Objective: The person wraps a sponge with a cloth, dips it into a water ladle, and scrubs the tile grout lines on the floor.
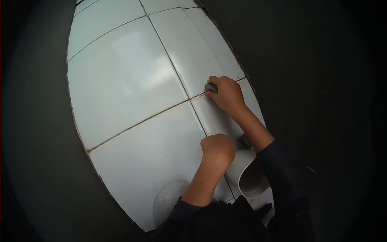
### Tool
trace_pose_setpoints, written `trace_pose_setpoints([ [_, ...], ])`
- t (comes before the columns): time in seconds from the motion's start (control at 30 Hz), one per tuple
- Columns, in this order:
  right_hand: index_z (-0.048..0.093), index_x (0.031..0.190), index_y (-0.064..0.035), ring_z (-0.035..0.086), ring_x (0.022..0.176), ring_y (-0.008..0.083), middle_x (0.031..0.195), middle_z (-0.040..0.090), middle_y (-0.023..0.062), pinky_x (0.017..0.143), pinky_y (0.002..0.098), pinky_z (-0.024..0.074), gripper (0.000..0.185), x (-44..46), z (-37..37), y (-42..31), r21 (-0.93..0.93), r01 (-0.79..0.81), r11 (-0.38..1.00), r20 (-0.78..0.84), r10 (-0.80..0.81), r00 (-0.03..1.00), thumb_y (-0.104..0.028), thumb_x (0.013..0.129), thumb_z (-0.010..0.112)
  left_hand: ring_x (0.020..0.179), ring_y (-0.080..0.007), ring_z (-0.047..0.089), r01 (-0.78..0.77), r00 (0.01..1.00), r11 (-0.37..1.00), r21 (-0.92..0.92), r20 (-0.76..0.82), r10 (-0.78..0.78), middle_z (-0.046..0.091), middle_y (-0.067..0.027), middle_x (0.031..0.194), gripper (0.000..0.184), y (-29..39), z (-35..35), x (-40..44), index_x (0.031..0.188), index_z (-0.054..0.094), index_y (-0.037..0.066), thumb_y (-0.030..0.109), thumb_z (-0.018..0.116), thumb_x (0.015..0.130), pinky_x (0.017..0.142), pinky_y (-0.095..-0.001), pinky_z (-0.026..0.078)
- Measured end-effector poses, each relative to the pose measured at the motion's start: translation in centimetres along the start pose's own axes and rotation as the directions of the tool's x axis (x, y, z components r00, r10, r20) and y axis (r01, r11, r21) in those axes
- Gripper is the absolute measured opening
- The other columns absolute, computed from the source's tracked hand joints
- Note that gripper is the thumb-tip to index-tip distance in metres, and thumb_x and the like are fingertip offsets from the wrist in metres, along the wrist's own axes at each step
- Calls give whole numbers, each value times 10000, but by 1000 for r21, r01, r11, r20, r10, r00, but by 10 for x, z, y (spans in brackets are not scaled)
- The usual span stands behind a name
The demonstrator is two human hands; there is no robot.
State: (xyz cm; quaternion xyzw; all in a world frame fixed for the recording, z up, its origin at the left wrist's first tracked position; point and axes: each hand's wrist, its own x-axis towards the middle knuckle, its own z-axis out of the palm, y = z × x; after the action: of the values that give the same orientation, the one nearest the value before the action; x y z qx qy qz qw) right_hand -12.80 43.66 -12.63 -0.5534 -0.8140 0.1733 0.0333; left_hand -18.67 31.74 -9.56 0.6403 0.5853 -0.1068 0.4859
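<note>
White tiles (121,68) with brownish joints run along a long surface. At the right side, my right hand (227,92) is closed around a small grey lump (211,87), held over a joint between tiles. Lower down and nearer to me, my left hand (219,147) is bent at the wrist with its fingers curled under and out of sight, close to the tile surface. Whatever it may hold is hidden. A white round container (242,165) lies or leans beside the left hand, under my right forearm, with its opening showing.
Dark grey ground or wall (314,101) borders the tiles on the right, with more dark surface (36,121) on the left. A pale rounded object (167,199) is by my left sleeve. A dark grey shape sits behind the container's rim.
</note>
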Motion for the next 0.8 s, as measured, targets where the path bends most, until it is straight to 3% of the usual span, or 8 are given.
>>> trace_pose_setpoints([
  [0.07,650,1000,-91,625,815,294,868,629,116,728,388,493,315,-11,16,-35,35,100,994,44,-102,994,-233,745,770,838,-299,679,-37,988,999,-8,-149,36,699,-133,914,281,-7,10,1,882,719,53,188,473,867,709,-387,539],
  [0.17,646,1007,-95,626,805,290,868,625,119,734,386,497,314,-5,12,-21,79,78,994,35,-81,996,-228,749,767,843,-295,679,30,999,999,45,27,-31,701,-126,932,282,-7,-4,-3,884,720,60,189,470,870,707,-387,538],
  [0.27,645,1014,-86,626,825,282,872,631,126,736,384,497,324,3,-8,10,70,-144,987,18,143,990,-223,748,769,848,-286,680,71,996,997,18,44,-71,702,-116,933,279,-5,-6,-2,885,722,67,192,473,871,707,-385,538],
  [0.4,650,1022,-92,629,814,289,874,635,136,730,379,499,336,1,0,-6,-26,-27,999,-8,27,1000,-232,744,775,842,-278,682,18,1000,999,27,8,-18,702,-109,914,269,-2,3,3,881,722,68,192,484,866,703,-382,537],
  [0.47,652,993,-90,623,844,286,871,629,120,725,385,496,327,-8,14,-38,23,48,999,43,-48,998,-229,729,785,833,-280,682,5,993,1000,26,-117,-2,701,-112,894,267,-5,12,6,869,722,68,188,483,863,700,-382,536],
  [0.53,647,1001,-85,620,834,288,879,624,111,732,387,495,324,-7,13,-38,54,66,996,64,-69,996,-225,740,776,832,-282,682,20,998,999,31,-57,-18,701,-114,896,269,-7,1,0,866,723,71,187,480,863,697,-382,536],
  [0.67,646,1005,-90,629,846,288,885,632,121,737,392,500,292,0,-10,13,23,-56,998,-10,56,998,-192,756,761,833,-286,682,62,997,998,6,48,-62,701,-119,896,267,-7,-9,-5,859,723,70,183,481,859,691,-385,537],
  [0.8,653,998,-87,639,843,284,884,640,124,729,391,513,272,12,-19,43,20,-111,994,-90,113,990,-145,754,759,832,-289,682,16,1000,1000,18,1,-16,701,-122,891,259,-4,-3,-1,863,723,68,175,487,853,689,-384,538],
])
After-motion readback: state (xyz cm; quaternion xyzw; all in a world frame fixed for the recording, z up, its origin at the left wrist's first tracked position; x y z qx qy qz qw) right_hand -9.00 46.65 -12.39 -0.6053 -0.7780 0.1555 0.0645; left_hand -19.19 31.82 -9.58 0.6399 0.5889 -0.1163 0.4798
